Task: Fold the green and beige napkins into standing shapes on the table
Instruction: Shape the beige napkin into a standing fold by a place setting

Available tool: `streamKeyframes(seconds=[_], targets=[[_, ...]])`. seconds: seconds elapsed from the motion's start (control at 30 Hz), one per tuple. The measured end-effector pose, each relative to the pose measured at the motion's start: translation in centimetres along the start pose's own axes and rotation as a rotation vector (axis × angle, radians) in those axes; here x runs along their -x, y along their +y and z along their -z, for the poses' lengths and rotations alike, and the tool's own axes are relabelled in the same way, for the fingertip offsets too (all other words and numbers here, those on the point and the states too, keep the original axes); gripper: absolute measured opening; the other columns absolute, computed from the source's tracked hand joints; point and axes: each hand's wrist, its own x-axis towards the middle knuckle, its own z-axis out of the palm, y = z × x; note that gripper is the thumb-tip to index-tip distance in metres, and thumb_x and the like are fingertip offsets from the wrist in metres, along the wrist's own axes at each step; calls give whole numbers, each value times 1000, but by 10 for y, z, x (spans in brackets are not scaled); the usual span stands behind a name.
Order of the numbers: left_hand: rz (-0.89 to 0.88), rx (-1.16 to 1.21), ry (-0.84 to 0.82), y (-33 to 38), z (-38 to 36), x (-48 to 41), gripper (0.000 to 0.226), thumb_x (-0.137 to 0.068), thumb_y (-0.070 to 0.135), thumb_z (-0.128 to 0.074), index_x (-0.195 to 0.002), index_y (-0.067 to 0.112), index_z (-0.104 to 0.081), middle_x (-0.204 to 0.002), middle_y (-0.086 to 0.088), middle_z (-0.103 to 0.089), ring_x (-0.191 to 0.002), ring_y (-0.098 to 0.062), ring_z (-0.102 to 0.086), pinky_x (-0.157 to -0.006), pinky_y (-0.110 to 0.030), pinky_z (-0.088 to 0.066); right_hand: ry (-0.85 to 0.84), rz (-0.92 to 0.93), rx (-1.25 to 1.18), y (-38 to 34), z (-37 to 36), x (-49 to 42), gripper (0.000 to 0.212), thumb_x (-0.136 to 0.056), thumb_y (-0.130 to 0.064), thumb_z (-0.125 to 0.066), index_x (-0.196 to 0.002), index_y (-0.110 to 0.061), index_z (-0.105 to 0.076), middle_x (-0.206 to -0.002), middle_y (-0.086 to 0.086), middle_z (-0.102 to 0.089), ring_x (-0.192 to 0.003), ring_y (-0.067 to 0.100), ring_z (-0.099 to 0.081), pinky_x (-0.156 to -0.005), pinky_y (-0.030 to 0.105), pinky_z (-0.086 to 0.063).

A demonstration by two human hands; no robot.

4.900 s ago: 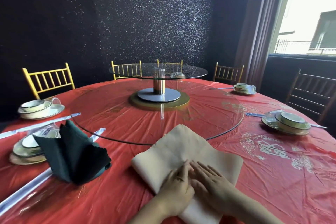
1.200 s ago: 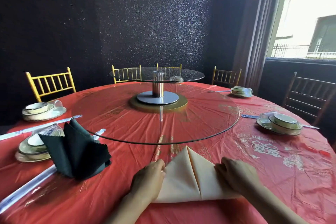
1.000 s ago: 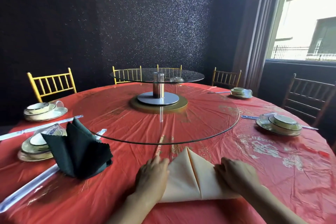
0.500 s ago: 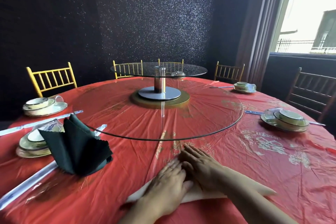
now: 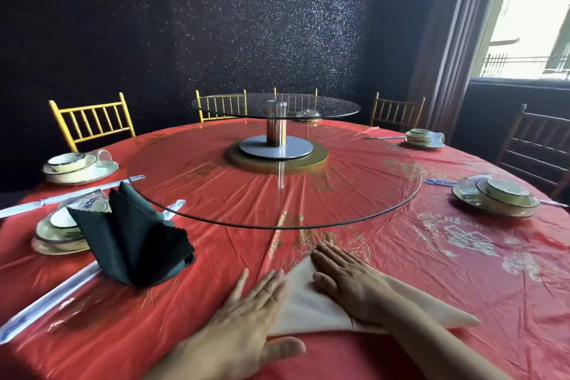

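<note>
Both hands are down flat now, on the near side of the glass turntable (image 5: 410,194). The beige napkin (image 5: 308,305) lies flat on the red-covered surface (image 5: 447,281) as a triangle, its tip aimed at the turntable's near rim and stopping just short of it. The left hand (image 5: 243,321) sits palm down on the napkin's left edge, fingers (image 5: 266,285) straight and spread, half on cloth and half on the red cover, thumb stretched out along the near edge; it grips nothing. The right hand (image 5: 348,285) presses the middle of the napkin, fingers straight and close together, pointing at the turntable, nothing held there either. The napkin's right corner pokes out from under the right forearm. Off to the turntable's near left, the green napkin (image 5: 132,244) stands upright, fanned into dark pleats with a pinked edge, well apart from the beige one. Just behind it sits a plate setting (image 5: 55,237), partly hidden by the pleats, and a wrapped chopstick packet (image 5: 46,305) lies on the surface just beside the green napkin, on the side away from the turntable.
</note>
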Motion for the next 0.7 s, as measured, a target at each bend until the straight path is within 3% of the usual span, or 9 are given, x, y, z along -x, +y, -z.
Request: streamKeyframes(seconds=[0.07,0.1,0.2,0.27,0.33,0.43,0.5,0.63,0.7], targets=[[102,-90,-109,-12,-9,13,94,-82,77,-3,-135,9,-40,-143,-5,-41,-142,-15,-20,-106,-40,-10,-4,-3,6,0,0,0,129,-42,-82,35,-148,-22,-6,-157,-3,2,-142,5,9,-111,20,10],[132,-109,-100,-20,-20,18,89,-84,75,-7,-134,9,-40,-140,-4,-44,-141,-14,-18,-104,-40,-13,1,-4,10,-1,0,1,129,-42,-82,35,-148,-21,-6,-157,-3,2,-142,6,8,-111,20,10],[141,-111,-108,-23,-14,32,103,-78,82,-3,-146,6,-18,-147,-10,-34,-143,-13,11,-107,-35,-2,1,3,8,-2,2,3,131,-40,-82,35,-148,-21,-6,-157,-3,2,-143,7,7,-109,19,11],[150,-20,-14,-16,5,26,130,-52,92,16,-147,5,0,-152,-7,2,-135,-14,32,-103,-25,20,-9,2,0,-3,2,3,128,-43,-82,32,-148,-20,-6,-157,-2,1,-143,8,6,-109,19,10],[150,132,-46,-1,30,18,132,-39,91,23,-146,15,14,-145,7,27,-134,-6,32,-106,-20,25,-12,-19,-110,-3,4,1,112,-60,-80,18,-148,-18,-11,-157,0,-3,-144,9,1,-110,18,6],[52,306,76,25,47,-22,93,-74,78,-1,-148,21,-3,-153,14,8,-139,4,11,-113,-18,9,74,-81,-496,-2,19,1,53,-98,-37,-27,-145,-11,-21,-156,5,-14,-141,8,-13,-109,13,-6],[14,319,112,42,51,-49,62,-96,50,-24,-148,16,-16,-157,4,-6,-143,-3,-1,-113,-19,2,174,-111,-602,1,28,5,46,-99,-23,-35,-143,-11,-27,-153,5,-23,-138,6,-20,-107,11,-12],[-10,239,93,55,34,-83,52,-100,30,-29,-146,7,-20,-157,-8,-13,-145,-13,-5,-115,-22,4,279,-138,-357,14,31,19,44,-100,-26,-34,-141,-10,-34,-149,5,-34,-137,13,-31,-100,7,-17],[-22,224,63,54,20,-90,53,-100,31,-27,-147,10,-15,-157,-5,-8,-145,-11,0,-118,-27,6,234,-136,-233,15,25,27,61,-94,-47,-21,-142,-12,-32,-150,4,-32,-138,14,-31,-106,12,-16]])
